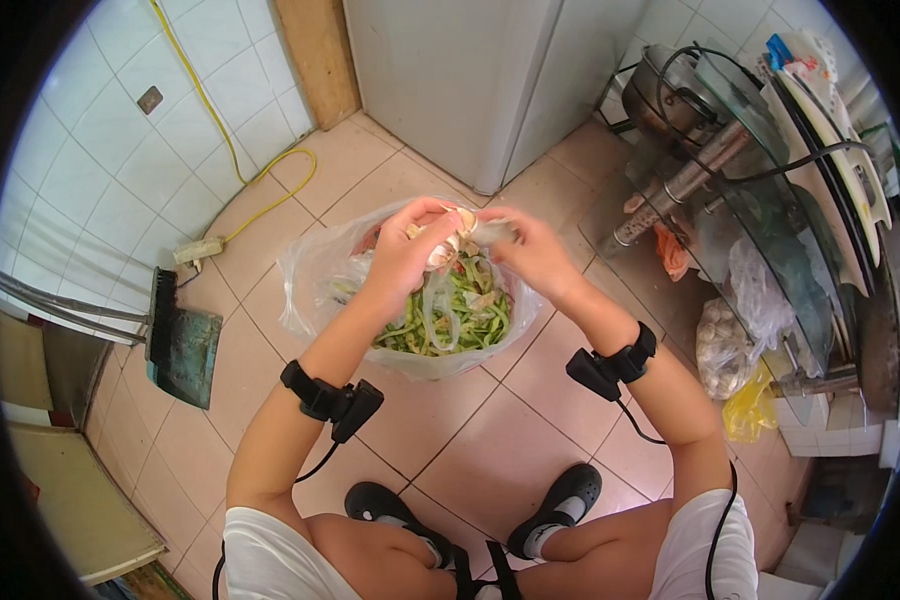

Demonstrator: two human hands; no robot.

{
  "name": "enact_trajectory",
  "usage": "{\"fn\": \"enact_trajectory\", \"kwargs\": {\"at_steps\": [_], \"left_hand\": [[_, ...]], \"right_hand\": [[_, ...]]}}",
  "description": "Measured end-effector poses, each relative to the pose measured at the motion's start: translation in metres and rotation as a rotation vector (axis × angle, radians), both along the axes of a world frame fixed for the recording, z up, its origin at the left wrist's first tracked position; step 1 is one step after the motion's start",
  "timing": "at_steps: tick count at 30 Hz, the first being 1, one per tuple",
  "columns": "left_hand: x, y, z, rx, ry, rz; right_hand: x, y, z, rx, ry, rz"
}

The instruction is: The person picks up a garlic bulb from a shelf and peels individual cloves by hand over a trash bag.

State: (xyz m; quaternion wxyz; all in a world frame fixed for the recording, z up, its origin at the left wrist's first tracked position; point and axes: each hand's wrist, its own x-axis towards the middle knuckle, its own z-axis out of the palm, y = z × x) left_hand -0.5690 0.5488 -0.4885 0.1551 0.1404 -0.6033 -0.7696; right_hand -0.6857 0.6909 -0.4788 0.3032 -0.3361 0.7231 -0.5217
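My left hand [412,244] is closed around a head of garlic [444,251], its whitish skin and cloves showing between the thumb and fingers. Just to the right, my right hand [521,247] is blurred, its fingers bent around a pale, thin piece that looks like garlic skin [495,231]. Both hands are above an open, clear plastic bag [307,300] on the tiled floor. Green vegetable scraps [465,315] fill much of the bag, with some dry, pale bits among them. The bottom of the garlic head is partly hidden by my fingers.
A broom and dustpan [187,360] stand at the left, near a power strip [199,249] with a yellow cord. A refrigerator-like cabinet [450,75] is ahead. At the right, a glass-shelved rack [765,247] holds a metal pot [667,94]; a bag of garlic [722,349] hangs or lies beside it.
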Motion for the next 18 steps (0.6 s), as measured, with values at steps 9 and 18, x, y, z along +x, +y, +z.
{"fn": "enact_trajectory", "kwargs": {"at_steps": [9,18], "left_hand": [[-0.003,0.000,-0.008,0.164,-0.023,0.113],[-0.013,0.018,-0.016,-0.230,0.080,0.028]], "right_hand": [[0.004,-0.005,-0.024,-0.131,0.025,0.033],[0.001,0.005,-0.005,-0.115,0.111,0.010]]}}
